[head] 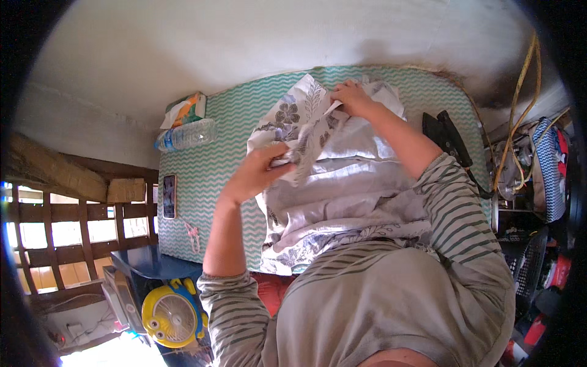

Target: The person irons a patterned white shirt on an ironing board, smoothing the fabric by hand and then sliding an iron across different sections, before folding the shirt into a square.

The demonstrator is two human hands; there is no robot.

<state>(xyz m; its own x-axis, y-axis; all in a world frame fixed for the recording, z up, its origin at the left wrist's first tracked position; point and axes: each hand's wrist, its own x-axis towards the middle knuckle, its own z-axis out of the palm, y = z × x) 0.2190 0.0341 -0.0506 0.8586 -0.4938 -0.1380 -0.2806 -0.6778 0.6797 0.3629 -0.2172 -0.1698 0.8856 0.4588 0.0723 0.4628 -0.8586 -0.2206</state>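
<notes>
A white cloth with grey floral print [348, 183] lies rumpled before me, its paler side up over much of its width. My left hand [261, 172] pinches a gathered edge of it between thumb and fingers at the cloth's left part. Farther off, near the cloth's far edge, my right hand [353, 98] grips a fold, with a small white flap beside the fingers. Between the two hands a strip of the printed side runs aslant. The near edge of the cloth reaches my body.
The green-and-white zigzag table cover [234, 119] bears a plastic bottle [185, 135], a tissue pack [185, 110], a phone [169, 196] and a pink beaded string [192, 236] at left. A black corded appliance [447, 137] lies at right. A yellow fan [174, 316] stands at lower left.
</notes>
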